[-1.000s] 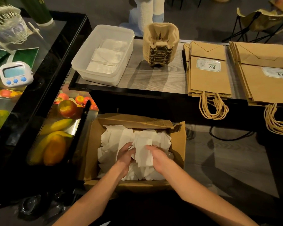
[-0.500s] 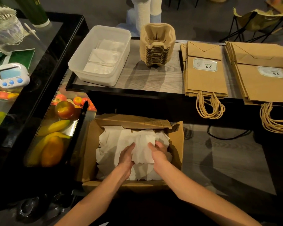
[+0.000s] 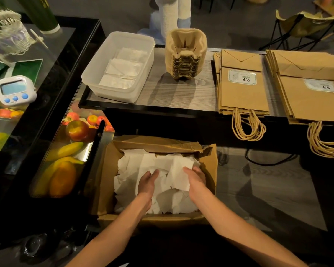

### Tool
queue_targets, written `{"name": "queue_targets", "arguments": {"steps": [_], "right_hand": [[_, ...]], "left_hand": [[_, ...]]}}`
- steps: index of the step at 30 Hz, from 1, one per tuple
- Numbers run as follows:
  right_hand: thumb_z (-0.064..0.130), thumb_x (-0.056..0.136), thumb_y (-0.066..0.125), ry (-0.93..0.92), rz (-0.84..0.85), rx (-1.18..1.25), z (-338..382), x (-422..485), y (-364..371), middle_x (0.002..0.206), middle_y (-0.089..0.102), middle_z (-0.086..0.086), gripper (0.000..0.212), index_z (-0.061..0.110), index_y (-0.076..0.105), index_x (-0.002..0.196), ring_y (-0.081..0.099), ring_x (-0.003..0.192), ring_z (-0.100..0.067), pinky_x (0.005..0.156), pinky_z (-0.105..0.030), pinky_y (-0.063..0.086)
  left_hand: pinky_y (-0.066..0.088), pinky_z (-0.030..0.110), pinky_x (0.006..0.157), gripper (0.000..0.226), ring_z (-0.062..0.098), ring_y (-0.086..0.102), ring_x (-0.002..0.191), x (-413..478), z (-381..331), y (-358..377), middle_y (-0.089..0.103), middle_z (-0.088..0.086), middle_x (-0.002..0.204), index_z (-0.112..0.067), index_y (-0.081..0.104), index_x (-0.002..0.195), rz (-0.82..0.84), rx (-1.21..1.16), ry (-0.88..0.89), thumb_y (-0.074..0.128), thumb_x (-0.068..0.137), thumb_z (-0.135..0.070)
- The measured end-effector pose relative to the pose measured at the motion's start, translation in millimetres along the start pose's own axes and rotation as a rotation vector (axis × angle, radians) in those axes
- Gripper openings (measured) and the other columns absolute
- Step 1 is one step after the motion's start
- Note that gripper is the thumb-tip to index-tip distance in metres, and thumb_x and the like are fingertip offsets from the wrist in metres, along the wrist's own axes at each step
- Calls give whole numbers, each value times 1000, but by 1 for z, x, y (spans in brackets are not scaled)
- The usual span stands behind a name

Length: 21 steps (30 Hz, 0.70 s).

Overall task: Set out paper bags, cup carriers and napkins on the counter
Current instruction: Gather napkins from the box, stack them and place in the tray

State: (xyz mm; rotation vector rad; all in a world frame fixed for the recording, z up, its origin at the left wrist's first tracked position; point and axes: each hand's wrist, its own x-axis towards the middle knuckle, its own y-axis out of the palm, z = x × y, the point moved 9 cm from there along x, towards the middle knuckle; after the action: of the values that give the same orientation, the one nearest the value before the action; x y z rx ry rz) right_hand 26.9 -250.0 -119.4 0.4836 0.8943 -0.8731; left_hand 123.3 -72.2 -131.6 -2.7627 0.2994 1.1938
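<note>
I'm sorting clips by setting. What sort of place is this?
Probably a café or takeaway drinks counter: a stack of pulp cup carriers, piles of handled paper bags with printed labels, and loose napkins in a cardboard box.

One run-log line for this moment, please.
phase: napkin pickup | left hand: grips napkins in cardboard box | right hand: same | tub: holds napkins | cup carriers, paper bags: on counter
</note>
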Motion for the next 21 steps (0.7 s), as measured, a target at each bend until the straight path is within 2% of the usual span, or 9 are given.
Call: {"name": "queue_targets", "arguments": {"steps": [2, 4, 7, 9, 10, 12, 13, 16, 21], "right_hand": [[21, 96, 68, -69, 95, -57, 16, 3, 1, 119, 66, -2, 29, 30, 63, 123, 64, 103, -24, 66, -36, 55], [20, 94, 71, -145, 243, -158, 31, 3, 11, 123, 68, 1, 34, 31, 64, 125, 66, 111, -23, 82, -42, 60], [21, 88, 78, -192, 398, -302, 45, 3, 28, 129, 68, 1, 47, 30, 63, 131, 66, 116, -22, 101, -46, 54], [20, 90, 76, -166, 513, -317, 49, 0, 43, 127, 70, 0, 44, 25, 63, 132, 68, 116, -24, 102, -46, 54], [17, 92, 73, -131, 569, -296, 50, -3, 50, 126, 71, -2, 42, 21, 63, 133, 68, 115, -24, 101, -45, 54], [10, 94, 69, -62, 630, -262, 47, -6, 59, 127, 71, -7, 43, 12, 60, 136, 68, 116, -25, 99, -41, 56], [8, 94, 68, -30, 653, -259, 44, -7, 62, 128, 70, -10, 44, 9, 59, 137, 67, 117, -26, 99, -41, 55], [3, 97, 62, 72, 739, -276, 29, -11, 67, 130, 68, -14, 38, 4, 59, 135, 65, 121, -28, 102, -40, 53], [-1, 94, 64, 86, 798, -253, 18, -8, 64, 135, 65, -12, 47, 10, 56, 139, 62, 126, -29, 110, -48, 47]], "left_hand": [[29, 48, 120, 66, 30, 37, 146, 5, -6, -6, 41, 6, 159, -17, 39, 155, 27, 19, 22, 65, 98, -38], [31, 48, 118, 67, 30, 38, 144, 9, -11, -10, 43, 4, 157, -19, 41, 154, 77, 89, 18, 68, 96, -39], [38, 47, 114, 64, 30, 47, 136, 10, -18, -9, 54, 0, 139, -20, 47, 149, 152, 166, 0, 71, 93, -39], [52, 42, 101, 50, 27, 64, 115, 10, -21, -5, 69, 4, 123, -17, 58, 138, 210, 198, -42, 70, 93, -34], [57, 35, 85, 36, 22, 71, 93, 8, -24, -1, 75, 5, 103, -12, 65, 126, 261, 184, -56, 67, 94, -30], [47, 23, 53, 15, 13, 59, 53, -1, -28, 8, 63, 4, 62, -6, 64, 98, 353, 126, -102, 60, 96, -21], [39, 22, 46, 14, 12, 49, 43, -4, -30, 9, 54, 3, 53, -6, 59, 88, 367, 102, -120, 57, 95, -17], [28, 23, 41, 20, 14, 34, 34, -9, -36, 15, 45, 7, 48, -6, 50, 72, 401, 22, -135, 48, 91, -13], [21, 24, 41, 16, 14, 30, 32, -8, -34, 17, 44, 10, 55, -2, 55, 71, 421, -53, -154, 53, 81, -15]]}}
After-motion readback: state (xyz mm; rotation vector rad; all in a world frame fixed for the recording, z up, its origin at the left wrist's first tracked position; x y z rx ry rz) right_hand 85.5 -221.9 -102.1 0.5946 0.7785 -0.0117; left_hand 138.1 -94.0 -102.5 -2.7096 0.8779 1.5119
